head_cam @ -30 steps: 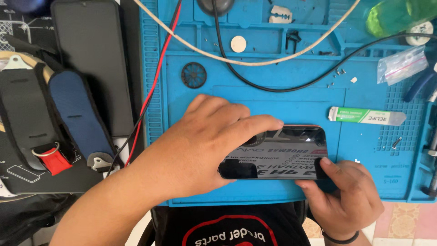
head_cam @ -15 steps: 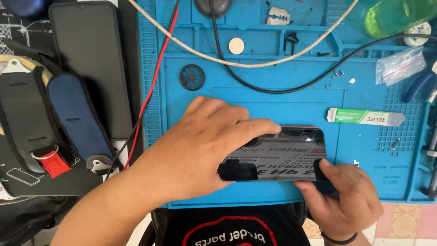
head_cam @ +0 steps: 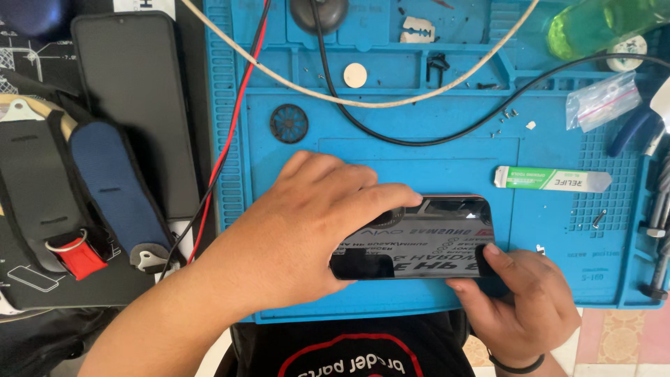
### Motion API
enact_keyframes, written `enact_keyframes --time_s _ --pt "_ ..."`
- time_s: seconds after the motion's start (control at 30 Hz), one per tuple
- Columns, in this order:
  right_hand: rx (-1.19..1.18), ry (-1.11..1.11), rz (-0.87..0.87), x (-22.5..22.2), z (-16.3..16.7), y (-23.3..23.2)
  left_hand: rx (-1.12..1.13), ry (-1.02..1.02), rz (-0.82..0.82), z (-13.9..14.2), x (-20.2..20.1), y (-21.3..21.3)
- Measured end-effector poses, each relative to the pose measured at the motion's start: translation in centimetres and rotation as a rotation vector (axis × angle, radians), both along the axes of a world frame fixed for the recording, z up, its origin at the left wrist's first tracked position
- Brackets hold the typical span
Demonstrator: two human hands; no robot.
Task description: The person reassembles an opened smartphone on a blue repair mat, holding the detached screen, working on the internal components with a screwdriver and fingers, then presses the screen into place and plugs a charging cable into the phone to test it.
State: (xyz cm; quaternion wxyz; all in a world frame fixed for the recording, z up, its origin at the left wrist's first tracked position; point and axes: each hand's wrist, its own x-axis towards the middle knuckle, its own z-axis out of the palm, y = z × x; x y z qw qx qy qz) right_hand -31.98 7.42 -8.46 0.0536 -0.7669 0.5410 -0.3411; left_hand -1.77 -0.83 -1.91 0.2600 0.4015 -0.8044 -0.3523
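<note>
A black smartphone [head_cam: 426, 241] with a glossy, reflective face lies lengthwise on the blue repair mat [head_cam: 433, 160], near its front edge. My left hand [head_cam: 300, 230] covers the phone's left half from above, fingers curled over its far edge. At the phone's right end, my right hand [head_cam: 520, 304] grips it, thumb pressed on the lower right corner. A black band sits on that wrist.
A thin flat metal pry tool with a green label [head_cam: 551, 179] lies right of the phone. A black cable [head_cam: 447, 136], cream cord [head_cam: 391, 101], red wire [head_cam: 227, 150], black round part [head_cam: 289, 123], coin-like disc [head_cam: 354, 75], small plastic bag [head_cam: 601, 98] and green bottle [head_cam: 600, 24] lie on the mat. A dark phone [head_cam: 136, 112] and pouches [head_cam: 105, 188] sit left.
Nothing much has changed; both hands stay on the phone in the same place, with only a slight shift of the view.
</note>
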Motion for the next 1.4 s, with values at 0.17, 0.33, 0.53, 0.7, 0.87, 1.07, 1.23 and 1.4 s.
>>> enact_keyframes --time_s 0.17,0.33,0.53,0.7,0.87,1.07,1.23,1.4 --pt "-0.004 -0.008 0.002 0.26 0.11 -0.35 -0.006 -0.011 -0.001 -0.01 0.0 -0.04" --pt "0.005 -0.01 0.019 0.44 0.42 -0.43 -0.011 -0.006 -0.003 0.06 0.1 0.0" --pt "0.01 0.009 0.019 0.61 0.62 -0.58 -0.003 -0.024 -0.008 0.19 0.17 -0.13" --pt "0.004 -0.018 0.041 0.69 0.58 -0.65 0.01 -0.031 -0.014 0.33 0.16 -0.23" --pt "0.012 -0.028 0.046 0.56 0.53 -0.54 -0.005 -0.036 -0.012 0.45 0.18 -0.17" --pt "0.005 -0.005 0.036 0.67 0.56 -0.55 0.004 -0.028 -0.015 0.49 0.17 -0.21" --pt "-0.002 0.002 0.034 0.82 0.76 -0.67 0.006 -0.022 -0.014 0.5 0.23 -0.23" --pt "0.018 0.002 0.033 0.87 0.84 -0.59 0.009 -0.035 -0.01 0.49 0.21 -0.13"
